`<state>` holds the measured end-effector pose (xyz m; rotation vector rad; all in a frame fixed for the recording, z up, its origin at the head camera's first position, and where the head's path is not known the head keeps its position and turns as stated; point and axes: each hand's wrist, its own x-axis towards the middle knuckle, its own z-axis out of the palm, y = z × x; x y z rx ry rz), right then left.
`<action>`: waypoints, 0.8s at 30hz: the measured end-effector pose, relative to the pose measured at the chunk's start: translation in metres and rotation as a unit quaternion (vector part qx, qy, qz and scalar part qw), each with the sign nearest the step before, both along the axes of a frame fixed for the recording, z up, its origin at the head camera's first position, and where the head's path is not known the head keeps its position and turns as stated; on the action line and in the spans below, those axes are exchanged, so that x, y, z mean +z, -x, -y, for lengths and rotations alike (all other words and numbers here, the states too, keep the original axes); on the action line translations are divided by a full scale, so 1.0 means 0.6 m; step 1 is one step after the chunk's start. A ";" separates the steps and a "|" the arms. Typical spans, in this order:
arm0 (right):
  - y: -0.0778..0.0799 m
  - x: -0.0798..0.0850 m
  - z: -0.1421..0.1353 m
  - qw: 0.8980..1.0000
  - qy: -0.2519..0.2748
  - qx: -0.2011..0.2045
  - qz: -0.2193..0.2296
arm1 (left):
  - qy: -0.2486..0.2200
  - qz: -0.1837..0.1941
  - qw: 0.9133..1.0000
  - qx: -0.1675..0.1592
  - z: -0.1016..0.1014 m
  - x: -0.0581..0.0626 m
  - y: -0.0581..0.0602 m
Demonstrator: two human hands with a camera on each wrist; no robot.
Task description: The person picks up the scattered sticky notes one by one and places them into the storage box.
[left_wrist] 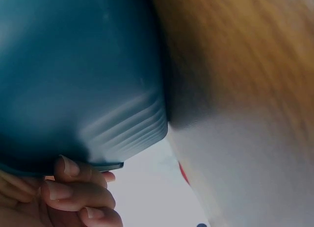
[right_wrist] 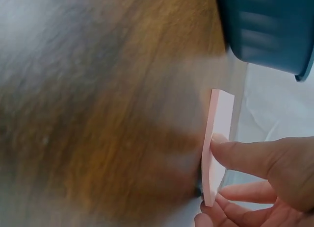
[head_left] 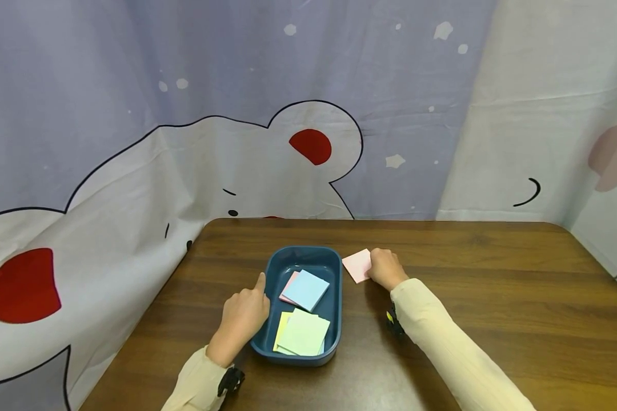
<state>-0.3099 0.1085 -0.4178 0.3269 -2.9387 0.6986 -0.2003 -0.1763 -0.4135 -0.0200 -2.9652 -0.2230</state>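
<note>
A dark blue plastic bin (head_left: pixel 337 308) stands on the table with sticky note pads inside. My left hand (head_left: pixel 244 311) is at its left rim, index finger extended along it; in the left wrist view the other fingers (left_wrist: pixel 81 192) curl against the rim from outside. To the right of the bin, my right hand (head_left: pixel 385 268) pinches a pink sticky note pad (head_left: pixel 357 265) by its right edge. The right wrist view has the thumb on the pad's (right_wrist: pixel 223 114) face and fingertips at its lower end, close over the table.
Inside the bin a light blue pad (head_left: pixel 307 290) overlaps a pink one (head_left: pixel 288 287). Nearer me, a light green pad (head_left: pixel 304 333) covers parts of a yellow pad (head_left: pixel 280 334) and others. Behind the wooden table (head_left: pixel 473 319) hangs a printed curtain (head_left: pixel 401 114).
</note>
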 end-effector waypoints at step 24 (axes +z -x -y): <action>0.008 0.000 -0.026 0.997 0.059 -0.025 0.037 | 0.001 -0.040 0.999 -0.019 0.002 0.000 -0.002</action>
